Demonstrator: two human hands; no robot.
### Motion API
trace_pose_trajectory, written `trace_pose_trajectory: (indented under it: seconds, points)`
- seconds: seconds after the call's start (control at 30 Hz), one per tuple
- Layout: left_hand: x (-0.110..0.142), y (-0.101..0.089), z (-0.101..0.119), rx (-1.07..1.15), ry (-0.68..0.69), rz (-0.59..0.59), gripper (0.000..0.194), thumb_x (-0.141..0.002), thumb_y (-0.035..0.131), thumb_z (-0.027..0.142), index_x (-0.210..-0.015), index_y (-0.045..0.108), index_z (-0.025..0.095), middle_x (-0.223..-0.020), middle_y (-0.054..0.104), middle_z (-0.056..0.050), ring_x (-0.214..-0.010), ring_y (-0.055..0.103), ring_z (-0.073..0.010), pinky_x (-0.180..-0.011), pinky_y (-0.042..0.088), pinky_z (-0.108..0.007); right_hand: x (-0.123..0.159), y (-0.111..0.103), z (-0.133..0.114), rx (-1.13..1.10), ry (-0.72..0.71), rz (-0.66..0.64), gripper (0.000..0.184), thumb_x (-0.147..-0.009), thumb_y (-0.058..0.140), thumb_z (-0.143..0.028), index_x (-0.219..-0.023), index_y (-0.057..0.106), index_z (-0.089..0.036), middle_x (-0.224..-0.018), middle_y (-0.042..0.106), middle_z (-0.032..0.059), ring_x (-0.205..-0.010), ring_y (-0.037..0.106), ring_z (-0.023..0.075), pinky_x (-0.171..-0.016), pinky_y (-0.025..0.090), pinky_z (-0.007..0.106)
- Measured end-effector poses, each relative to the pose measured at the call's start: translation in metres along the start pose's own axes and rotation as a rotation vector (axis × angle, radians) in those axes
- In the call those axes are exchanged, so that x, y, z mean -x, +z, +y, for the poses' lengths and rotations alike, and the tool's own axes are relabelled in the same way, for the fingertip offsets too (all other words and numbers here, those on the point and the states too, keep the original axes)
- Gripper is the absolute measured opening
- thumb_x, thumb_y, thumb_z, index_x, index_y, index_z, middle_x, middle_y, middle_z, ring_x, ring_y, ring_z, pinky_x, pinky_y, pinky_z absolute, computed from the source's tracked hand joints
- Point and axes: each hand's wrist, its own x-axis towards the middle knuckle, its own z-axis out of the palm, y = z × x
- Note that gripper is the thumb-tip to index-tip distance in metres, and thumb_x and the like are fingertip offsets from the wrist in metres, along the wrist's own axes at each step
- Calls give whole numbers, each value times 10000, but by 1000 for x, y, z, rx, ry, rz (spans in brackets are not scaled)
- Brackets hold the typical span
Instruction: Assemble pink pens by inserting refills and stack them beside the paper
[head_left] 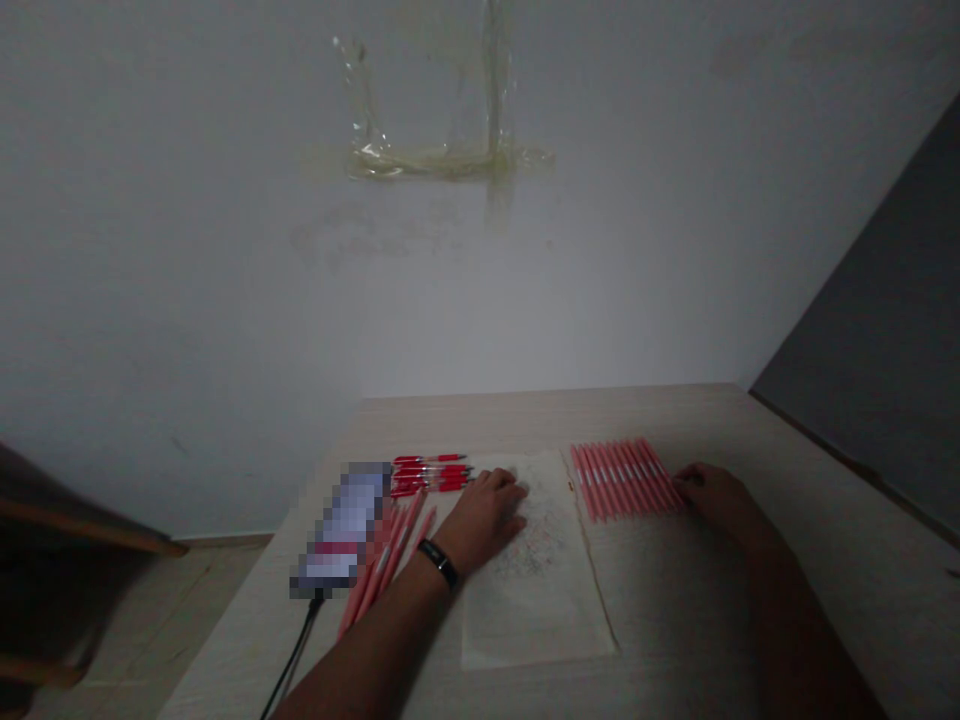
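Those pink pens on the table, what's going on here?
A person has their left hand resting on a marked sheet of paper on a wooden table. Their right hand is at the end of a neat row of pink pens. More pens lie left of the paper.

Paper sheet [536,610] between left pens [429,474] and right pens [624,480] on a table [825,620]

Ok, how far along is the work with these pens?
Looks partway. Done: a neat row of pink pens lies side by side on the table. In hand: the right hand is at the row's end, though I can't tell if it holds anything; the left hand rests on a sheet of paper. Left: loose pink pens beside the phone, and a bunch of red pens.
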Motion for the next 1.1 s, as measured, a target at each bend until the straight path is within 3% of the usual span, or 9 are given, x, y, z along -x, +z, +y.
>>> trace_pose_trajectory:
  seconds: [0.47,0.63,0.7,0.83,0.97,1.1]
  points:
    - [1,0,-1,13,19,27,364,-859,667,291,-1218,640,240,-1301,569,-107,-1172,536,-269,-1036,452,-433,1,-2,-1,21,24,0,237,-823,603,-372,-758,722,-177,-799,736,122,-700,678,227,-643,458,322]
    - [2,-7,0,38,-36,64,342,-852,674,307,-1188,658,243,-1246,593,-99,-1129,573,-259,-1007,477,-407,6,-2,-15,-2,36,41,246,-847,575,-379,-822,707,-174,-834,733,127,-721,679,225,-646,441,314]
    - [4,-13,-3,27,-88,73,328,-855,658,288,-1179,660,233,-1209,605,-102,-1091,600,-247,-974,492,-381,9,0,-31,-6,1,64,244,-859,564,-392,-841,691,-183,-839,728,113,-718,671,216,-643,430,306]
    - [8,-29,-13,-94,-272,21,298,-808,647,195,-1105,670,208,-1141,645,-99,-987,656,-227,-867,513,-333,18,7,-80,-24,-205,32,145,-863,562,-319,-872,656,-209,-806,710,55,-682,632,177,-643,396,281]
    - [14,-50,-25,-176,-418,-33,218,-782,629,152,-992,685,170,-1046,718,-129,-989,682,-257,-861,509,-341,35,14,-141,-42,-438,-29,121,-842,612,-262,-728,612,-220,-675,649,10,-611,563,150,-630,346,265]
    - [19,-66,-34,-274,-542,-93,156,-767,608,179,-895,696,168,-933,749,-148,-890,714,-290,-786,529,-365,49,26,-188,-125,-589,-125,70,-877,622,-268,-823,647,-231,-708,659,5,-618,572,149,-610,329,258]
